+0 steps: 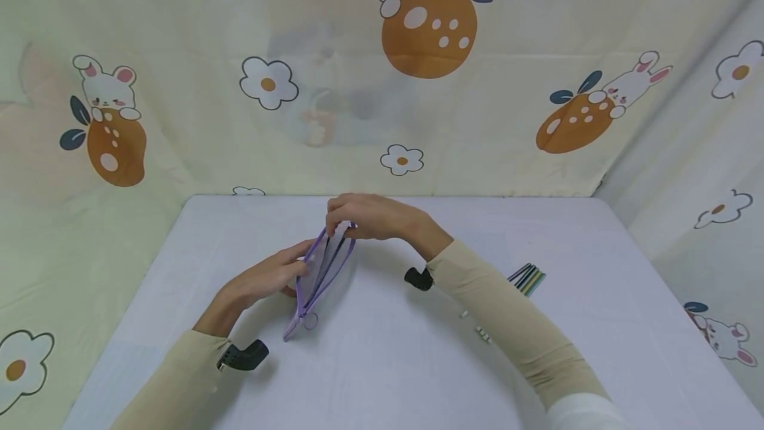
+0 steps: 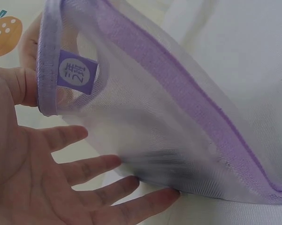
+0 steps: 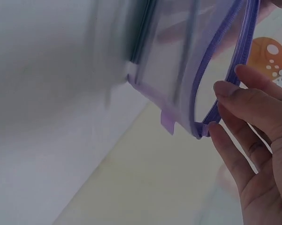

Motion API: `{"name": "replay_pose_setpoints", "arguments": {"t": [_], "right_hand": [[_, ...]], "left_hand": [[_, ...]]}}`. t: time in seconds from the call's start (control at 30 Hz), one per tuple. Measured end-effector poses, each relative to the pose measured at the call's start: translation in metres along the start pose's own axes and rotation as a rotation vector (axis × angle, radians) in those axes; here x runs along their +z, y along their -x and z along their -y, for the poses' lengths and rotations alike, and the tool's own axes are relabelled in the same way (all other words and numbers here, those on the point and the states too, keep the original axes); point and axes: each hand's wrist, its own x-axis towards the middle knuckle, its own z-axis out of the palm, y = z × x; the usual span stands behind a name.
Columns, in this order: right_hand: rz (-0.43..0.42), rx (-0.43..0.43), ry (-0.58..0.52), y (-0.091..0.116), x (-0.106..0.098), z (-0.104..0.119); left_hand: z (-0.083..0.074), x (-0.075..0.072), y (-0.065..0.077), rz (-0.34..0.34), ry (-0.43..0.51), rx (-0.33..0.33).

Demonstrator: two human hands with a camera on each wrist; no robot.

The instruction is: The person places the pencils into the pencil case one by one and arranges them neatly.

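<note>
A see-through mesh zipper pouch (image 1: 325, 269) with purple edging stands tilted above the white table, its zipped mouth spread apart. My left hand (image 1: 268, 277) holds its left side; in the left wrist view the thumb lies at the purple rim and the spread fingertips touch the mesh. My right hand (image 1: 379, 217) pinches the mouth's far end, thumb and fingers on the purple zipper edge (image 3: 216, 51). A purple tag (image 2: 77, 72) with white print sits near the rim. Something dark and slim (image 3: 143, 33) shows through the mesh. A small purple loop (image 1: 310, 321) hangs at the near end.
Several thin dark and green sticks (image 1: 528, 279) lie in a bundle on the table (image 1: 382, 377) beyond my right forearm. Small white pieces (image 1: 483, 335) lie close beside that sleeve. A patterned curtain (image 1: 334, 171) hangs along the table's back edge.
</note>
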Motion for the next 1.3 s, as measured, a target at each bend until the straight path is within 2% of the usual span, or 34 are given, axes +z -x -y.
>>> {"name": "replay_pose_setpoints", "arguments": {"t": [0.23,0.43,0.7,0.93,1.3], "right_hand": [[-0.056,-0.009,-0.097,0.013,-0.003,-0.004],[-0.035,0.03,-0.187,0.033,-0.008,-0.003],[-0.027,0.072,-0.239,0.067,-0.012,-0.005],[0.011,0.195,-0.312,0.104,-0.011,-0.011],[0.034,0.324,-0.35,0.16,-0.002,-0.026]], "left_hand": [[0.001,0.0,0.0,0.001,0.006,0.006],[0.002,-0.001,0.001,-0.003,0.014,0.013],[0.005,-0.001,0.003,0.006,0.017,0.037],[0.005,-0.001,0.002,0.004,0.023,0.038],[0.005,-0.001,0.0,0.011,0.032,0.033]]}}
